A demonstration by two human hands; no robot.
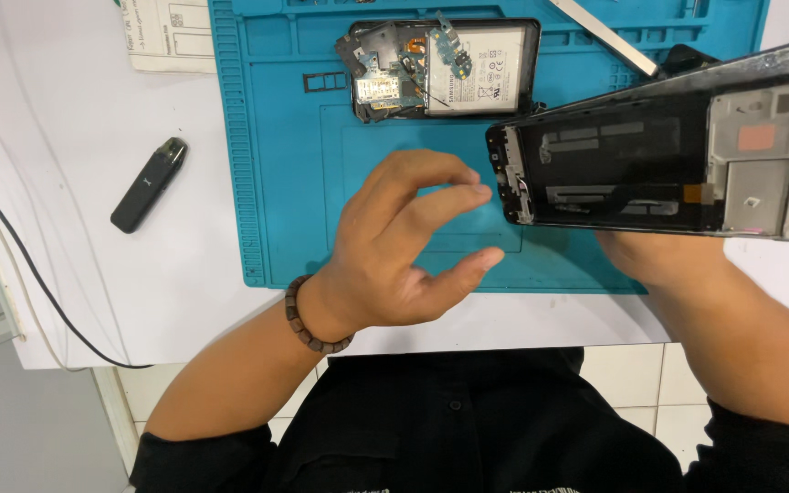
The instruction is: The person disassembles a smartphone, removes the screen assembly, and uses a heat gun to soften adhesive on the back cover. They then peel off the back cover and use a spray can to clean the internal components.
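My right hand (650,256) holds a stripped black phone frame (632,169) from below, its inner side up, tilted above the right part of the teal work mat (276,137). My left hand (404,246) hovers over the mat just left of the frame's end, fingers curled and apart, thumb out, holding nothing. A bead bracelet sits on that wrist. At the mat's far edge lies an opened phone back (445,68) with battery, boards and flex cables exposed.
A small black stick-shaped device (148,184) lies on the white table left of the mat. A printed paper (171,35) sits at the top left. A dark cable (20,265) runs along the table's left side. A metal strip (604,35) lies at the mat's top right.
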